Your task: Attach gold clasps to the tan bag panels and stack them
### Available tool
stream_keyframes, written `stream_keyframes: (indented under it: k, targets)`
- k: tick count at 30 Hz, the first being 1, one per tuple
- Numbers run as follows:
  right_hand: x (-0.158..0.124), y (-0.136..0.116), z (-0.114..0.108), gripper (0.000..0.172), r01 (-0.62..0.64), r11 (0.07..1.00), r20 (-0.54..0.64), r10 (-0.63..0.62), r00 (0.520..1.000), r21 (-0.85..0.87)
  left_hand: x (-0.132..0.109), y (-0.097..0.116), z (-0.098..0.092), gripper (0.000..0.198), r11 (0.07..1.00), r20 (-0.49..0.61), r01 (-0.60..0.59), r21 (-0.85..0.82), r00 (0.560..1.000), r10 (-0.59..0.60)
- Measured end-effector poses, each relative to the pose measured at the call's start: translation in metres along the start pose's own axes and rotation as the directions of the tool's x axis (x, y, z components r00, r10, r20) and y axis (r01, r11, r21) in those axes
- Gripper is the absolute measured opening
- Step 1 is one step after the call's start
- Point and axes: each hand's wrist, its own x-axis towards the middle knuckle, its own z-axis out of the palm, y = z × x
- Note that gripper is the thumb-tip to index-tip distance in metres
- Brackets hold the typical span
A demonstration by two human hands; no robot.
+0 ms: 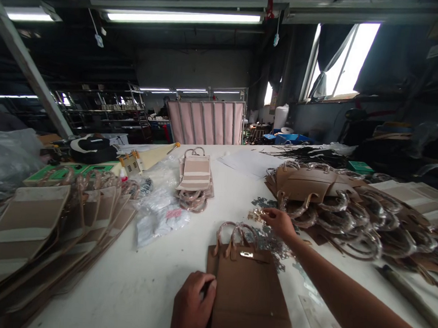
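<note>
A brown handbag lies flat on the table in front of me, its plastic-wrapped handles pointing away and a shiny metal fitting near its top. Curled at the bag's left edge, my left hand grips it. My right hand reaches beyond the bag, fingertips pinched together at a small pile of gold metal fittings. Whatever sits between those fingertips is too small to make out. Flat grey metal pieces are scattered beneath and beside my right wrist.
Brown bags with wrapped handles are heaped at right. Beige-and-white bag pieces stack up at left. A smaller stack, clear plastic bags and black straps lie farther back. A dark bar rests at right.
</note>
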Motion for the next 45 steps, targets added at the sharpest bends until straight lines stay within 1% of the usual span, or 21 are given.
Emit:
stream_keyframes:
  k: [1,3,5,6,8,10,11,13,15,17,20,22,24,27,29,31,33,36,39,42,45]
  targets:
    - [-0.009,-0.006,0.000,0.044,-0.007,0.998,0.017,0.006,1.000,0.063,-0.001,0.000,0.000,0.022,0.999,-0.022,-0.006,-0.033,1.000,0.006]
    - [-0.036,-0.021,0.006,0.050,-0.005,0.985,0.068,-0.007,0.998,0.171,-0.003,0.001,-0.001,0.022,0.994,-0.078,-0.024,-0.106,0.997,0.016]
    - [-0.074,-0.037,0.021,0.050,0.007,0.963,0.130,-0.044,0.991,0.271,-0.006,0.008,-0.002,0.025,0.981,-0.115,-0.035,-0.190,0.993,0.013]
    - [-0.095,-0.044,0.030,0.046,0.015,0.945,0.158,-0.070,0.985,0.326,-0.007,0.012,-0.003,0.030,0.971,-0.105,-0.031,-0.238,0.994,0.006]
    - [-0.134,-0.059,0.051,0.036,0.034,0.893,0.190,-0.133,0.973,0.449,-0.009,0.020,-0.003,0.038,0.941,-0.032,-0.002,-0.339,0.999,-0.010]
    - [-0.165,-0.069,0.070,0.029,0.038,0.850,0.211,-0.173,0.962,0.525,-0.010,0.024,-0.001,0.042,0.899,0.066,0.061,-0.433,0.997,-0.036]
    - [-0.176,-0.073,0.077,0.029,0.033,0.845,0.223,-0.178,0.958,0.534,-0.011,0.024,0.000,0.041,0.871,0.105,0.103,-0.480,0.993,-0.060]
    - [-0.188,-0.075,0.087,0.031,0.006,0.852,0.250,-0.161,0.955,0.524,-0.011,0.021,0.004,0.039,0.798,0.160,0.188,-0.572,0.980,-0.117]
    - [-0.191,-0.072,0.091,0.035,-0.004,0.863,0.258,-0.147,0.955,0.506,-0.011,0.016,0.008,0.040,0.717,0.202,0.252,-0.649,0.967,-0.157]
    - [-0.191,-0.067,0.092,0.035,0.006,0.861,0.262,-0.161,0.952,0.509,-0.011,0.014,0.011,0.042,0.668,0.218,0.281,-0.689,0.959,-0.179]
    - [-0.190,-0.059,0.093,0.031,0.018,0.844,0.266,-0.189,0.945,0.535,-0.010,0.016,0.012,0.043,0.658,0.200,0.281,-0.699,0.960,-0.198]
    - [-0.190,-0.056,0.095,0.032,0.007,0.840,0.258,-0.174,0.950,0.542,-0.009,0.018,0.012,0.040,0.662,0.191,0.274,-0.698,0.962,-0.196]
    - [-0.191,-0.054,0.098,0.033,0.005,0.839,0.227,-0.152,0.962,0.544,-0.009,0.020,0.012,0.037,0.660,0.188,0.283,-0.696,0.959,-0.213]
    - [-0.191,-0.055,0.098,0.027,0.039,0.866,0.150,-0.131,0.980,0.499,-0.009,0.019,0.015,0.037,0.636,0.179,0.316,-0.704,0.945,-0.272]
    - [-0.190,-0.057,0.096,0.020,0.073,0.896,0.132,-0.144,0.981,0.438,-0.009,0.017,0.016,0.039,0.608,0.177,0.336,-0.719,0.935,-0.308]
    - [-0.190,-0.061,0.094,0.016,0.098,0.911,0.161,-0.175,0.971,0.402,-0.009,0.015,0.018,0.040,0.601,0.171,0.345,-0.721,0.929,-0.328]
    - [-0.189,-0.063,0.092,0.017,0.100,0.911,0.197,-0.192,0.962,0.400,-0.010,0.014,0.018,0.039,0.616,0.156,0.338,-0.712,0.931,-0.331]
    - [-0.188,-0.062,0.091,0.018,0.091,0.907,0.199,-0.187,0.962,0.411,-0.010,0.015,0.019,0.040,0.629,0.150,0.341,-0.698,0.929,-0.338]
    - [-0.187,-0.060,0.090,0.020,0.096,0.898,0.219,-0.207,0.953,0.430,-0.009,0.015,0.017,0.044,0.624,0.164,0.376,-0.685,0.914,-0.371]
    - [-0.186,-0.059,0.088,0.024,0.023,0.874,0.313,-0.199,0.929,0.486,-0.007,0.016,0.015,0.047,0.613,0.171,0.393,-0.686,0.905,-0.389]
    - [-0.185,-0.058,0.086,0.030,-0.071,0.845,0.383,-0.164,0.909,0.530,-0.006,0.017,0.013,0.046,0.610,0.198,0.399,-0.684,0.907,-0.371]
